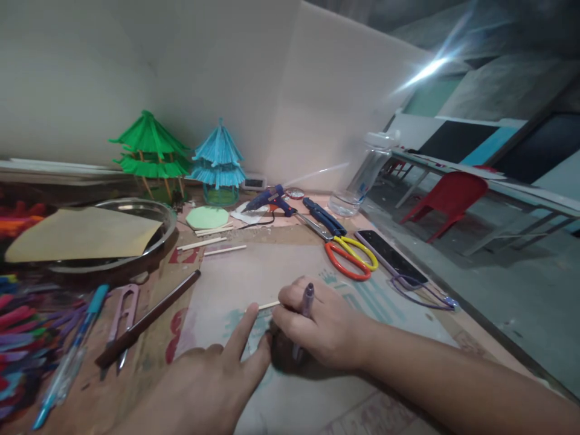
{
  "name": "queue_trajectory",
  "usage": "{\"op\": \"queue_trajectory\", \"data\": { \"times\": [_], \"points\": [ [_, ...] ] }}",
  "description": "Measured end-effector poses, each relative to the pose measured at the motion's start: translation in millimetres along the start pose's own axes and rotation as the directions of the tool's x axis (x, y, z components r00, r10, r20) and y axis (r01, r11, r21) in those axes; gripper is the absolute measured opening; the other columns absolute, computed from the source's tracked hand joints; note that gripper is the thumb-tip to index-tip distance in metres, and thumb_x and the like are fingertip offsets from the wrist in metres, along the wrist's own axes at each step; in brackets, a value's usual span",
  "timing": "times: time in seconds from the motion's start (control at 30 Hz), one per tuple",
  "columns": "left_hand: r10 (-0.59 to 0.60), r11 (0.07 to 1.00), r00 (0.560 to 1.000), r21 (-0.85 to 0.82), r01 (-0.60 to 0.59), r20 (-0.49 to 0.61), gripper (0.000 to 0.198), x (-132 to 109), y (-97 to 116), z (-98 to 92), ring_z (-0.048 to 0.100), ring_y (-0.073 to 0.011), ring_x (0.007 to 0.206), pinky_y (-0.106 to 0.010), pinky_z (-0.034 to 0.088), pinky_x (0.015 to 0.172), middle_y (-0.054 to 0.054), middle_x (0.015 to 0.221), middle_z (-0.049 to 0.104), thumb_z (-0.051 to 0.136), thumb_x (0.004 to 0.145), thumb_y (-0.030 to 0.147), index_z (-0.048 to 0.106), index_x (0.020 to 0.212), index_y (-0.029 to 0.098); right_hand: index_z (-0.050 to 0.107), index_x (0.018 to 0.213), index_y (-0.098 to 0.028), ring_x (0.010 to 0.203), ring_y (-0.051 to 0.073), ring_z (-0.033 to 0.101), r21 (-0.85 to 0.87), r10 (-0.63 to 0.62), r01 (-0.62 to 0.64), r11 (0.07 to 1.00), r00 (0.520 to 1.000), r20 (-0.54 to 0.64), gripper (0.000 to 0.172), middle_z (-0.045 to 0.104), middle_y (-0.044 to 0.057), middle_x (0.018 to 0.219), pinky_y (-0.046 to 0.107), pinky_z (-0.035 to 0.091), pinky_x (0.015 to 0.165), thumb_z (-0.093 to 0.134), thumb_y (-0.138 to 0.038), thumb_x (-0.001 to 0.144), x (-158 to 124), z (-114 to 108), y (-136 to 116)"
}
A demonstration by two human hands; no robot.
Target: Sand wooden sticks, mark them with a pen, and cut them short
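A thin pale wooden stick (268,306) lies on the white printed sheet (226,275). My left hand (212,377) rests on the sheet with index finger and thumb stretched apart, the index fingertip touching the stick's left end. My right hand (321,326) is closed around a pen (308,299) with a dark upper end; its fingers meet the stick's right end. The pen's lower part is partly hidden by the hand. Several more sticks (202,243) lie beyond the sheet, beside a pale green paper shape (207,217).
Behind stand a green tiered model (151,163) and a blue one (219,157), a glue gun (272,198) and a clear bottle (357,178). Scissors (348,257) and a phone (392,257) lie right. Left are a metal tray (170,223), a brown rod (149,317) and pipe cleaners (27,338).
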State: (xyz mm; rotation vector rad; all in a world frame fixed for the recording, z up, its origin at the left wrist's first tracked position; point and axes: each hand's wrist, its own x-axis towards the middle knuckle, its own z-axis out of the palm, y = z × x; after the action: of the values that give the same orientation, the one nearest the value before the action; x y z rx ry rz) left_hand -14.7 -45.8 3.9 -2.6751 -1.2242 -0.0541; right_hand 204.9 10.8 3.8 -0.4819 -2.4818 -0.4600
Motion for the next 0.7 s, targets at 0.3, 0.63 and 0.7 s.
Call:
{"op": "queue_trajectory", "data": {
  "times": [0.3,0.63,0.7],
  "points": [
    [0.045,0.998,0.999,0.038,-0.046,0.004,0.077,1.4,0.8,-4.8,0.069,-0.0144,0.066,-0.023,0.052,0.058,-0.012,0.142,0.056,0.05,0.07,-0.003,0.05,0.139,0.029,0.064,0.08,-0.014,0.066,0.018,0.042,0.0,0.027,-0.027,1.0,0.998,0.048,0.031,0.056,0.007,0.074,0.029,0.035,0.061,0.038,-0.017,0.096,1.9,0.5,-1.5],
    [0.031,1.0,0.999,0.001,-0.031,0.017,0.072,-3.1,0.9,-3.7,0.073,-0.0219,0.083,-0.035,0.055,0.078,-0.015,0.151,0.045,0.054,0.077,0.005,0.046,0.143,0.032,0.064,0.086,-0.015,0.06,0.015,0.048,0.273,0.165,-0.155,0.95,0.986,-0.015,0.032,0.055,0.003,0.068,0.028,0.039,0.057,0.04,-0.032,0.1,-1.5,5.9,2.2],
    [0.04,0.999,0.999,-0.022,-0.039,0.024,0.072,-3.3,0.4,-5.1,0.072,-0.0236,0.087,-0.037,0.055,0.081,-0.015,0.152,0.043,0.056,0.077,0.008,0.044,0.144,0.032,0.064,0.1,-0.014,0.062,0.015,0.055,0.441,0.281,-0.239,0.865,0.959,-0.032,0.045,0.061,0.004,0.071,0.028,0.043,0.057,0.038,-0.05,0.1,-3.1,5.7,1.6]
  ]
}}
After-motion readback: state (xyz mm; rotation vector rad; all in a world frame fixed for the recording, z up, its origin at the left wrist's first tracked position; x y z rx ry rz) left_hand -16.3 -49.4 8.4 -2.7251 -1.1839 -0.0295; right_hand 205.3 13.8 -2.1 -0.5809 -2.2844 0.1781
